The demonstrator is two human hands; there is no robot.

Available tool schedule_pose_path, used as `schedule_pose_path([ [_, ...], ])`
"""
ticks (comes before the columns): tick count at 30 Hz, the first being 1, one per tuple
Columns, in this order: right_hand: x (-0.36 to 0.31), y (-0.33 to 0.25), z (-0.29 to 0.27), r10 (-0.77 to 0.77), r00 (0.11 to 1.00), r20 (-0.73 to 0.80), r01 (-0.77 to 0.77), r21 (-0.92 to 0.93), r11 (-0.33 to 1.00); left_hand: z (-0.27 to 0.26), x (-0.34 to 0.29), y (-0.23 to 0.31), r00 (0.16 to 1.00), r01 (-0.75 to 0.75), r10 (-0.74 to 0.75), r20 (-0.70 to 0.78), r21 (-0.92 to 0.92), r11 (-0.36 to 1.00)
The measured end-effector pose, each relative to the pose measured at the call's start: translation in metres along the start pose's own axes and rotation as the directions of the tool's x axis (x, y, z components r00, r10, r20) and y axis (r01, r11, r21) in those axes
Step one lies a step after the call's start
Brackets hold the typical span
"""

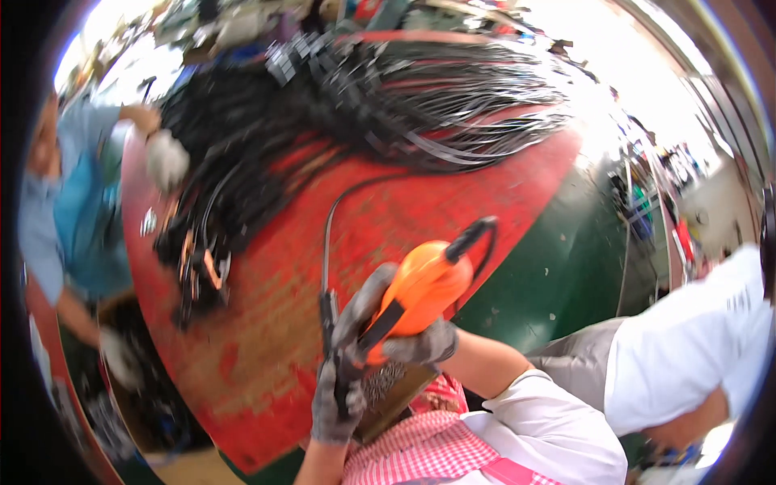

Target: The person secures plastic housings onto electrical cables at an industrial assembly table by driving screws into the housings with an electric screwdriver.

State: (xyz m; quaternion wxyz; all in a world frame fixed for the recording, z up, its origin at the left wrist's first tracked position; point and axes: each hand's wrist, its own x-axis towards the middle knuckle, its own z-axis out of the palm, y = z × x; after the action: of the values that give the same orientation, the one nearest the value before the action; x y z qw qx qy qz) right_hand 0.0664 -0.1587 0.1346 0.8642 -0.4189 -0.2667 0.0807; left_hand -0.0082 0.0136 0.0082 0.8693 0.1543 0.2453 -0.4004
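My right hand (428, 341), in a grey glove, is closed around an orange, rounded power tool (424, 283) with a black cord stub at its far end. Just left of it, my left hand (335, 408), also grey-gloved, grips the black end of a cable (326, 311). The tool's near end is close to that cable end; whether they touch is hidden by the gloves. From there the thin cable runs away from me across the red table (283, 364) and curves to a large heap of black cables (283, 113).
Black cable ends with orange parts (202, 271) lie at the table's left. Along the left edge stands a co-worker in blue (89, 194) with white gloves, beside a dark open box (153, 396). Close on my right is another person in a white shirt (687, 339). The floor (558, 259) is green.
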Motion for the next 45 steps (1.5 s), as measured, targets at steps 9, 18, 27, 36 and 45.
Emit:
schedule_pose_path([
  [9, -0.005, -0.055, -0.013, 0.236, 0.959, -0.157, -0.246, -0.046, 0.968, 0.003, -0.057, 0.034, 0.969, -0.169, 0.244, -0.046, 0.599, 0.783],
  [18, -0.016, 0.008, -0.034, 0.932, 0.361, -0.027, -0.830, -0.465, 0.308, 0.009, -0.143, 0.093, 0.955, -0.274, 0.170, 0.241, 0.940, 0.204],
  [27, 0.102, -0.052, -0.054, 0.481, 0.827, -0.291, -0.535, -0.146, 0.832, -0.093, -0.086, 0.092, 0.632, -0.374, 0.754, 0.181, 0.923, 0.092],
  [36, 0.193, -0.133, -0.136, 0.024, 0.912, -0.409, -0.068, -0.094, 0.993, -0.043, -0.058, 0.019, 0.762, 0.148, 0.626, 0.164, 0.897, -0.416],
  [45, -0.025, -0.024, -0.122, 0.733, 0.608, -0.303, -0.791, -0.161, 0.590, -0.045, -0.035, 0.012, 0.760, -0.019, 0.622, 0.188, 0.963, -0.268],
])
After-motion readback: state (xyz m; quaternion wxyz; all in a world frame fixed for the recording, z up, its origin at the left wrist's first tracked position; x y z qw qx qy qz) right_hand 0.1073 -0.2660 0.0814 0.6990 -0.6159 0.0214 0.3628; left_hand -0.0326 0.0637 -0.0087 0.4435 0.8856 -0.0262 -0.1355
